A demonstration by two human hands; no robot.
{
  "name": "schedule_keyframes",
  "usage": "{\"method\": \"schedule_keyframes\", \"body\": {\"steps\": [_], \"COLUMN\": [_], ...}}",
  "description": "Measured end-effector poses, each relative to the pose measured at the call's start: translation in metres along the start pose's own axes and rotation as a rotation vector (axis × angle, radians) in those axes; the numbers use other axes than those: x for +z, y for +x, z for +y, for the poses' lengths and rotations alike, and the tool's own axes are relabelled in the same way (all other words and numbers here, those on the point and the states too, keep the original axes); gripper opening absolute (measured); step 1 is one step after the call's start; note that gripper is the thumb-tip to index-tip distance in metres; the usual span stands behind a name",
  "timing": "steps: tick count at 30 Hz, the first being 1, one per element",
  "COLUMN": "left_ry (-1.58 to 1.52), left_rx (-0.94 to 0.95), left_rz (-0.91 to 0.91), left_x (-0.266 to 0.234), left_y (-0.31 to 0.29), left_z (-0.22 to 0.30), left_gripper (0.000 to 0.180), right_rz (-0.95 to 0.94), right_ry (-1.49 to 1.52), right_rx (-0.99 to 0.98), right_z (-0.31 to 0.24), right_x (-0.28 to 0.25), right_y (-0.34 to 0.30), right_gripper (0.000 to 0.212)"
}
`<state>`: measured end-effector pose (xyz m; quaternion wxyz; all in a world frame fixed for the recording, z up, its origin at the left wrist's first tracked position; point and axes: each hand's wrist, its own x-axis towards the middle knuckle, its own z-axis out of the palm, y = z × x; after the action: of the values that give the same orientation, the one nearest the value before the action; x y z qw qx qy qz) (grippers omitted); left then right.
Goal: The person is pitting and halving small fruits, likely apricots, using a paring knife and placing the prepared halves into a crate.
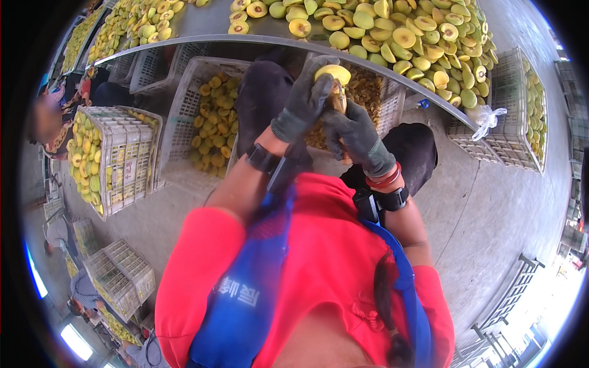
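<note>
Gloved fingers (320, 83) of the left hand (304, 104) curled tight around a yellow fruit (332, 73), held just below the edge of a metal table (202, 24). The right hand (356, 135), also in a dark glove, closed around a small tool (339, 98) pressed against the fruit's underside. Halved yellow fruit (405, 37) covered the table. White plastic crates (126, 153) of more fruit stood on the concrete floor (491, 202) around the seated worker.
</note>
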<state>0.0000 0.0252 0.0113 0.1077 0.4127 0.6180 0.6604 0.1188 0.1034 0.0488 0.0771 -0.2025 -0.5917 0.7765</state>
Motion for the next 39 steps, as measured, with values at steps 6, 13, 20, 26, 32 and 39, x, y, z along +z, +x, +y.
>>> {"method": "schedule_keyframes", "body": {"steps": [6,13,20,26,32,39], "left_ry": [-0.046,0.132,-0.282,-0.357,-0.280,0.246], "left_rx": [0.039,0.193,-0.137,-0.195,-0.282,-0.105], "left_rz": [-0.018,-0.059,-0.034,0.103,0.189,0.238], "left_x": [-0.001,-0.007,0.000,0.002,-0.005,-0.011], "left_y": [0.000,-0.003,-0.008,-0.008,-0.015,-0.028], "left_z": [-0.001,-0.008,0.005,0.019,0.028,0.047], "left_gripper": [0.028,0.034,0.035,0.034,0.036,0.040], "right_rz": [-0.204,-0.334,-0.367,-0.306,-0.298,-0.363], "right_ry": [0.071,0.220,0.243,0.209,0.092,0.234], "right_rx": [0.113,0.248,0.244,0.186,0.135,0.146], "right_z": [0.006,-0.009,-0.003,0.006,0.016,0.007], "right_x": [-0.010,-0.012,-0.015,-0.004,0.005,0.016], "right_y": [0.001,-0.001,0.002,0.010,0.016,0.011], "right_gripper": [0.012,0.012,0.012,0.011,0.015,0.016]}}
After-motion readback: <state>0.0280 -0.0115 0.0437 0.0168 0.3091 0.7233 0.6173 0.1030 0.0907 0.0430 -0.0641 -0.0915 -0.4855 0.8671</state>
